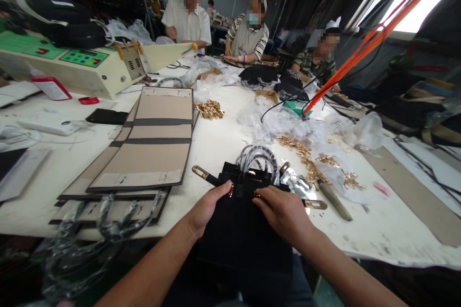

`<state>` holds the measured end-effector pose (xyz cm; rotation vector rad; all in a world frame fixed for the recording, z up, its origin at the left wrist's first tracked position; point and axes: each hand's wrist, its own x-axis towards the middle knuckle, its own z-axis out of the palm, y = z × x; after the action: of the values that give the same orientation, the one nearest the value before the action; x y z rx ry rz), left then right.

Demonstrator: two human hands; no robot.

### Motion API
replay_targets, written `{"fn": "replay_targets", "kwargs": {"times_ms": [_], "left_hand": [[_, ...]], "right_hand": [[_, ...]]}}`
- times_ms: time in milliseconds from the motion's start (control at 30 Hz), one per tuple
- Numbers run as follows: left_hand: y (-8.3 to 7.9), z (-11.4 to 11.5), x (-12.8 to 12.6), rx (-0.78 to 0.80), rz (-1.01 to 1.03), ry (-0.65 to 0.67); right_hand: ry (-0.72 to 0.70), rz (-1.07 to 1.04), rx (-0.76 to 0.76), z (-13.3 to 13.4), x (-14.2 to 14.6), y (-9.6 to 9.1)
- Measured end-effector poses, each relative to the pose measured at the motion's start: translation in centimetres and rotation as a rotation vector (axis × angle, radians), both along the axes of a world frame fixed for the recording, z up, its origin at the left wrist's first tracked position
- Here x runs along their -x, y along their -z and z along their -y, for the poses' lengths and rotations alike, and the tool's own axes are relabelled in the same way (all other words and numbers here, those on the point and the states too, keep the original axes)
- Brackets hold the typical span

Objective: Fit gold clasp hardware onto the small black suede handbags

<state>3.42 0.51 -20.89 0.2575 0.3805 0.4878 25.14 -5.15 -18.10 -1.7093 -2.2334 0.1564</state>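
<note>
gripping the black bag (pixel 245 244) from both sides, the two hands meet it near its top, just short of the plastic-wrapped handles (pixel 274 164). the bag lies straight ahead of the person, over the near edge of the tabletop (pixel 212 141) and down toward the lap, its longer direction seeming to run away from the body, handles at the far end. the left hand (pixel 211 206) has its thumb on the front beside the left gold fitting (pixel 231 189), with its fingers out of sight past the bag's left side. the right hand (pixel 284 211) comes in from the other side, fingers bent, tips at the right gold fitting (pixel 257 194), which they partly cover; how firmly they pinch it i cannot tell. neither hand is nearer the bag, as both touch it; each is nearest the fitting on its own side, and a narrow strip of black front separates them. beyond the hands, the left metal-ended strap (pixel 200 172) points outward and away, while the right metal-ended strap (pixel 315 204) sticks out past the right hand.
</note>
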Motion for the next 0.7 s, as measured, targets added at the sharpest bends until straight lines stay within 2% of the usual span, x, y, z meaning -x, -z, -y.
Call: {"fn": "replay_targets", "kwargs": {"times_ms": [133, 267, 400, 500, 600, 700], "left_hand": [[0.4, -0.1, 0.0, -0.002, 0.015, -0.012], [0.3, -0.1, 0.2, 0.001, -0.035, -0.018], [-0.4, 0.0, 0.6, -0.084, -0.126, -0.046], [-0.6, 0.7, 1.7, -0.225, -0.282, -0.095], [0.1, 2.4, 3.7, -0.352, -0.443, -0.109], [0.7, 4.1, 5.5, -0.409, -0.552, -0.132]], "right_hand": [[-0.015, 0.045, 0.069, -0.1, 0.0, -0.4], [0.114, 0.137, 0.104, -0.9, 1.7, -1.0], [0.171, -0.032, 0.055, -0.5, 2.8, -1.2], [0.117, -0.226, -0.081, 1.8, 2.4, -0.7], [0.070, -0.325, -0.308, 5.8, 0.8, -0.6], [0.247, -0.412, -0.524, 9.8, -1.6, -1.9]]}}
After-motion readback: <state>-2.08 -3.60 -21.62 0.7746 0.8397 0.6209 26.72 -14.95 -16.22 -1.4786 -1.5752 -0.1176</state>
